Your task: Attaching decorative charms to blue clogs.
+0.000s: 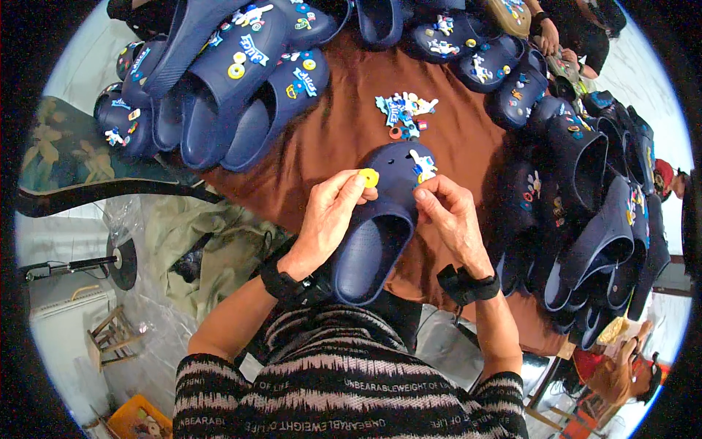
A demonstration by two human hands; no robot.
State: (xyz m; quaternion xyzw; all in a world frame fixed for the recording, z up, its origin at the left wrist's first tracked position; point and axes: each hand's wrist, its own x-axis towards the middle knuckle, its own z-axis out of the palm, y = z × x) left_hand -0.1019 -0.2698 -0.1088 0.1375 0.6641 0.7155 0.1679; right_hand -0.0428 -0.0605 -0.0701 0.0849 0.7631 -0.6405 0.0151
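Head view, read from its left edge: a yellow crate (139,418) sits low on the floor with a small wooden stool (111,336) above it, and crumpled clear plastic wrap (157,241) lies beside the table. A heap of dark blue clogs (219,80) fills the upper left of the brown cloth (344,132), most carrying bright charms; their exact number cannot be told because they overlap.

At the centre, one dark blue clog (376,234) lies on the cloth with its toe pointing away from the person. The left hand (329,216) is just left of it, thumb and forefinger pressed together around one round yellow charm (369,178), held at the clog's toe. The right hand (453,216) rests on the clog's right side, fingers curled, fingertips pressing the upper near a white and blue charm (423,167) already on the toe. Each wrist wears a black strap.

Beyond the clog, a small pile of loose charms (404,113) lies on the cloth, well apart from both hands. Another heap of dark blue clogs (585,197) runs down the right side.
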